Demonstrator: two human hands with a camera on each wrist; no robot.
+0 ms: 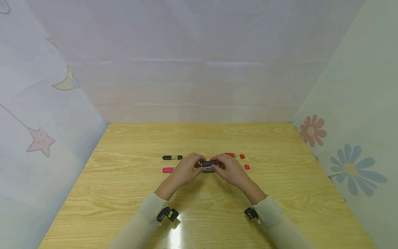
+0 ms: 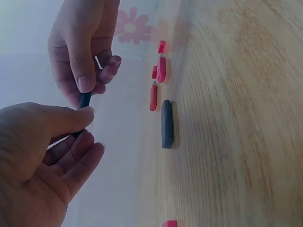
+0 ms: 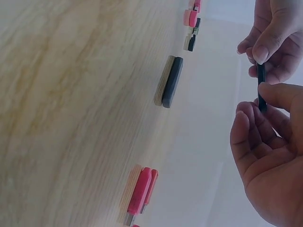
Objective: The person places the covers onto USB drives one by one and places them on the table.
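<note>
Above the middle of the table (image 1: pixel 124 193), a black stick (image 1: pixel 208 163) is held up off the wood between two hands. The left hand (image 1: pixel 187 168) pinches its left end between thumb and fingers; the right hand (image 1: pixel 231 169) pinches its right end the same way. Whether this stick wears a cap is too small to tell. Below it, on the wood, lies a gray stick (image 1: pixel 208 169), touched by neither hand.

To the left, on the far side, lies an uncapped stick (image 1: pixel 168 157), also black, its metal plug pointing right toward a black cap (image 1: pixel 180 157) just beside it. Nearer, a pink stick (image 1: pixel 168 169) lies partly hidden by the left hand.

To the right, on the far side, a red stick (image 1: pixel 230 155) points its plug right toward a red cap (image 1: pixel 242 156). Nearer, the right hand covers a second pink stick (image 2: pixel 161 70) in the head view, with a pink cap (image 1: pixel 247 166) to its right.

Pale sleeves cover both forearms. A star (image 1: pixel 40 141) marks the left wall, flowers (image 1: pixel 351 168) the right one.
</note>
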